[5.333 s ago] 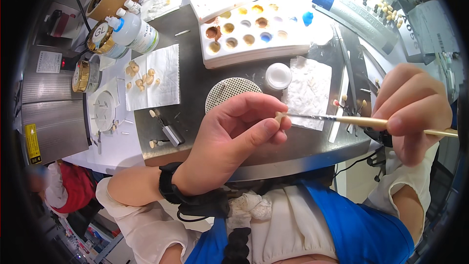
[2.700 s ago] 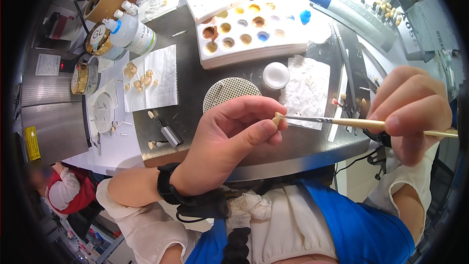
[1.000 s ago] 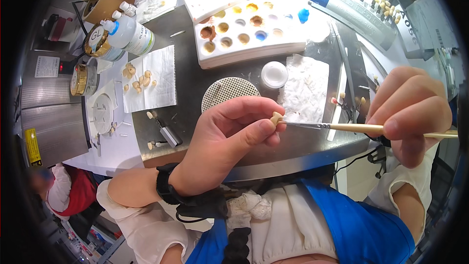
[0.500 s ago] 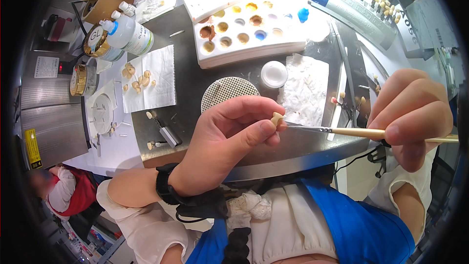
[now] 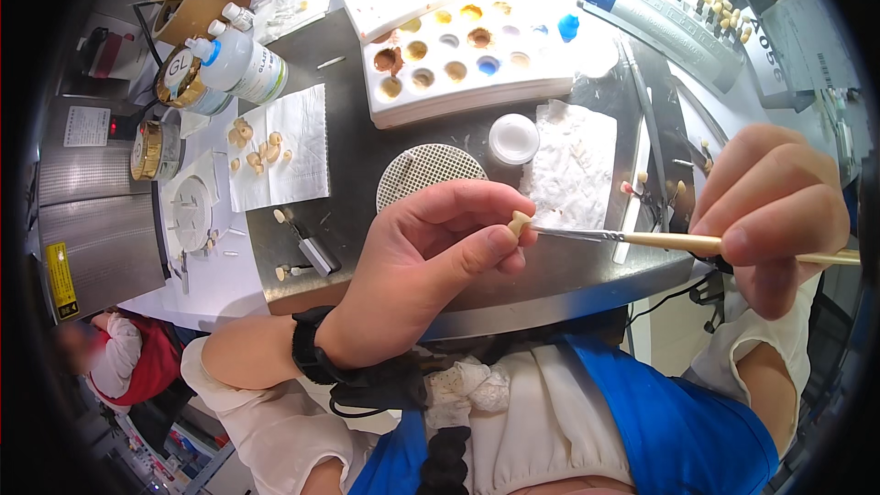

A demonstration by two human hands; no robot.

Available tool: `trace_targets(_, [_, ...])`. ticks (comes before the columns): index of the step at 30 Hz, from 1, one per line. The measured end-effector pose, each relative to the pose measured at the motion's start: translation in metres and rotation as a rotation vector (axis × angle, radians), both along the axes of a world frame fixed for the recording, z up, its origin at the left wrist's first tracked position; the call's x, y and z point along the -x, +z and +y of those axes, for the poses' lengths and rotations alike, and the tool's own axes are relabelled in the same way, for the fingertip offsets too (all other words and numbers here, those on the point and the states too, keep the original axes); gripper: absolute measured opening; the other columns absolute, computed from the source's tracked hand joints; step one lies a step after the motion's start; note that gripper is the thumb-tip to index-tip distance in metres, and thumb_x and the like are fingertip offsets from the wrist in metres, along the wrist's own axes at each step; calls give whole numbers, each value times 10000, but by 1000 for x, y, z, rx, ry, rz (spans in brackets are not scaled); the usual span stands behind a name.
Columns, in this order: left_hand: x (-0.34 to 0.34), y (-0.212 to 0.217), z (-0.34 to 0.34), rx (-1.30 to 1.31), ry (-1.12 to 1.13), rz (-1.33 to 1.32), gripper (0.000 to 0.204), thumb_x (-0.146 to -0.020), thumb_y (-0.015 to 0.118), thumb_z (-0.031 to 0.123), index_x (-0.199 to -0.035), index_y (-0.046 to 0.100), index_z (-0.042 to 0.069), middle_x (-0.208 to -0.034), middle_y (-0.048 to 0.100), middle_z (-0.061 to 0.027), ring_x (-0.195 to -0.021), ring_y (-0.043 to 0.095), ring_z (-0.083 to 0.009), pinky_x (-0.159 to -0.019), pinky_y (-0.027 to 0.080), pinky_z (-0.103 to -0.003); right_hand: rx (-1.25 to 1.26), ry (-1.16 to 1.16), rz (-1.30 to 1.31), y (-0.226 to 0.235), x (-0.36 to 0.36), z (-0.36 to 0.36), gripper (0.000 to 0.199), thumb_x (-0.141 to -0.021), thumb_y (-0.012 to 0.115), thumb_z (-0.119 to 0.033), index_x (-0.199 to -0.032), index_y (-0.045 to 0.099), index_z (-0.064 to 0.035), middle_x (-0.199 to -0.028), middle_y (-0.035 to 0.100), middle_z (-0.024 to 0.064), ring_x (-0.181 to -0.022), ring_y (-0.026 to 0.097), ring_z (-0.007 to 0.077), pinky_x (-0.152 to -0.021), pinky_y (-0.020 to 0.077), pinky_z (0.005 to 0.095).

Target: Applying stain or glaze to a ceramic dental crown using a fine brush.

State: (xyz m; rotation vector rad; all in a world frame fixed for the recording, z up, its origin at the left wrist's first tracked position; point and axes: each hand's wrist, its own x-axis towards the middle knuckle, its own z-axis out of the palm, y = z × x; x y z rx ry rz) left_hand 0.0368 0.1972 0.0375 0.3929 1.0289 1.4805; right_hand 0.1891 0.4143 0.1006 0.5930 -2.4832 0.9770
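Note:
My left hand (image 5: 431, 261) pinches a small cream tooth-shaped piece (image 5: 520, 221) between thumb and fingertips, held above the near edge of the grey work plate (image 5: 367, 174). My right hand (image 5: 775, 215) grips a thin wooden-handled brush (image 5: 642, 238) that lies nearly level. Its fine tip touches the tooth piece from the right. A black band sits on my left wrist.
Behind the hands lie a white palette with coloured wells (image 5: 458, 50), a round honeycomb tray (image 5: 429, 172), a small white jar (image 5: 513, 138) and a crumpled tissue (image 5: 568, 165). At left are a napkin with several tooth pieces (image 5: 275, 151), a white bottle (image 5: 240, 64) and a small metal tool (image 5: 312, 252).
Hardly anything differs. The brush tip has stayed on the tooth piece with small shifts, and my right hand has edged slightly lower and to the right.

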Motion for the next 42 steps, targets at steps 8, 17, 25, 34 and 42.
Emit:
trace_targets(8, [0, 0, -1, -11, -8, 4, 229, -887, 613, 134, -1069, 562, 5, -894, 584, -54, -755, 522, -100, -721, 445, -266, 31, -46, 17, -2, -1, -3, 202, -931, 494, -286, -878, 538, -97, -706, 568, 18, -529, 517, 106, -455, 413, 190])
trace_targets(17, [-1, -2, -3, -24, -15, 11, 215, -892, 603, 121, -1074, 568, 12, -911, 585, -52, -782, 523, -102, -735, 447, -262, 56, 9, -16, 4, -5, -1, 181, -927, 487, -260, -845, 534, -105, -688, 550, 7, -506, 505, 92, -457, 394, 198])
trace_targets(25, [-7, 4, -2, 6, 28, 132, 193, -884, 608, 91, -1057, 576, 12, -907, 589, -60, -773, 531, -115, -728, 450, -253, 301, -155, 96, 33, -32, 13, 266, -956, 414, -262, -767, 472, -83, -687, 481, 16, -631, 472, 124, -547, 341, 220])
trace_targets(34, [-34, 35, -28, -321, -198, 334, 169, -834, 584, -60, -1001, 596, -40, -932, 601, -99, -833, 579, -128, -749, 478, -255, -258, -854, -507, 7, -110, 24, 137, -854, 553, -104, -938, 577, 2, -706, 520, 84, -587, 442, 156, -566, 383, 290])
trace_targets(42, [-61, 15, -65, -332, -112, 356, 199, -835, 584, -65, -1033, 598, -46, -980, 616, -82, -900, 595, -119, -801, 485, -246, -232, -752, -556, -33, -132, 27, 286, -710, 655, -62, -975, 561, -5, -557, 452, 89, -508, 431, 214, -514, 362, 318])
